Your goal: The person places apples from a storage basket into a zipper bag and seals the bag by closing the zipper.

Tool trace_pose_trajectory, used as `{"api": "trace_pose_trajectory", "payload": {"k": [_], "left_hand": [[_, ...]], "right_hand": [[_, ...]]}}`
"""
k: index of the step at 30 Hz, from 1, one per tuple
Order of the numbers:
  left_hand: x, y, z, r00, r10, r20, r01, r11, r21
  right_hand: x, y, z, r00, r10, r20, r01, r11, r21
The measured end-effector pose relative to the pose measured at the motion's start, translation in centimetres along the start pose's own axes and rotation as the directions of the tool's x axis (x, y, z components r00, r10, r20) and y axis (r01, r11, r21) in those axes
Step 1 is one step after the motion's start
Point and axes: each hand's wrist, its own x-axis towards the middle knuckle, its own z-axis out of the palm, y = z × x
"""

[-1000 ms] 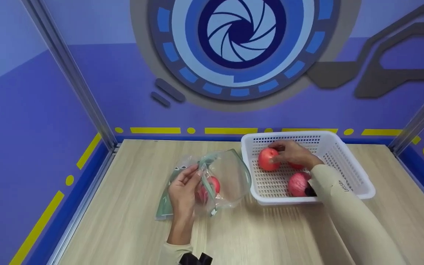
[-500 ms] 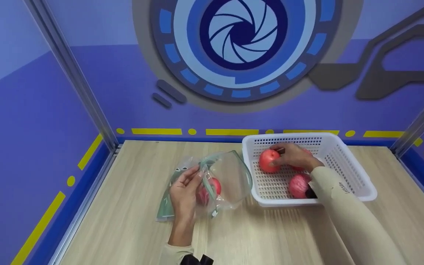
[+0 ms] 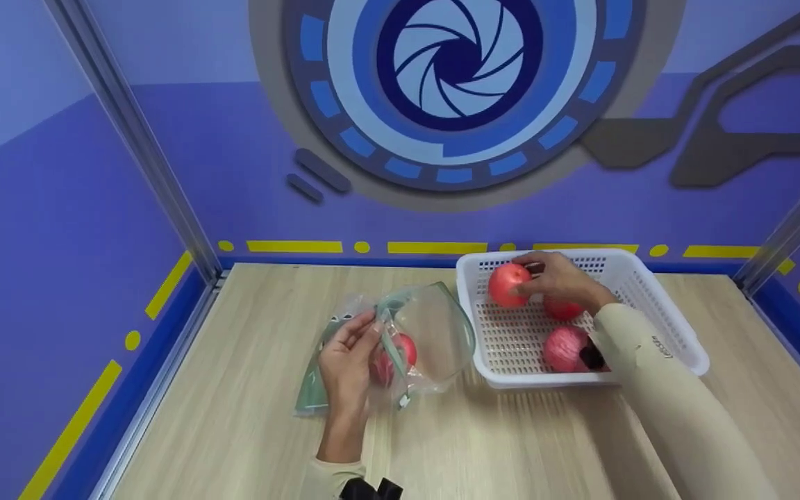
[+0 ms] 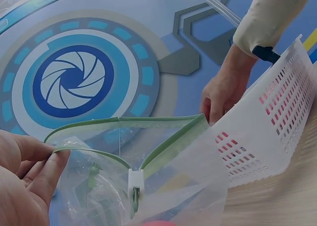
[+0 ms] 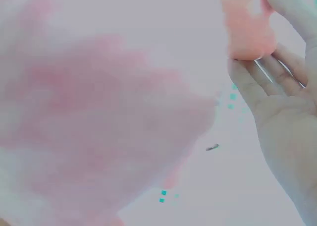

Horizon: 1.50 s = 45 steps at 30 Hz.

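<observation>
The left hand [image 3: 346, 355] pinches the clear bag [image 3: 436, 330] at its mouth; the right hand [image 3: 558, 280] grips a red fruit [image 3: 507, 287] in or just above the white basket [image 3: 532, 380] — too slack a hold could drop it.

Lt wood tabletop [image 3: 497, 444], purple-blue bkgd wall [image 3: 219, 160] w/ rd aperture graphic [image 3: 459, 62], yellow dashes [image 3: 437, 248], metal corner post [image 3: 127, 139].

Staged work booth [image 3: 219, 167], printed purple panels [image 3: 60, 208], metal posts [image 3: 139, 139], wood-grain tabletop [image 3: 497, 444]
</observation>
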Motion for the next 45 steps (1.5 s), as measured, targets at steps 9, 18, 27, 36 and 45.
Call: {"api": "trace_pose_trajectory", "payload": {"k": [9, 18, 27, 36, 45], "left_hand": [[0.1, 0.1, 0.2, 1.000, -0.011, -0.009, 0.010, 1.000, -0.010], [-0.1, 0.2, 0.0, 1.000, -0.006, -0.005, 0.006, 1.000, -0.030], [-0.1, 0.2, -0.1, 1.000, 0.003, -0.008, -0.003, 1.000, -0.014], [0.0, 0.4, -0.1, 1.000, 0.009, -0.005, -0.009, 1.000, -0.002], [0.0, 0.6, -0.1, 1.000, 0.018, -0.009, -0.019, 0.999, -0.026]], "right_hand": [[-1.4, -1.9, -1.8, 0.981, -0.144, -0.132, 0.156, 0.984, 0.088], [-3.4, -3.4, -2.2, 0.970, -0.182, -0.163, 0.202, 0.972, 0.118], [-5.2, -4.9, -1.0, 0.943, -0.237, -0.234, 0.282, 0.942, 0.183], [-7.0, -5.5, 1.1, 0.916, -0.274, -0.292, 0.349, 0.904, 0.247], [-8.6, -6.2, 3.1, 0.903, -0.304, -0.304, 0.386, 0.885, 0.260]]}}
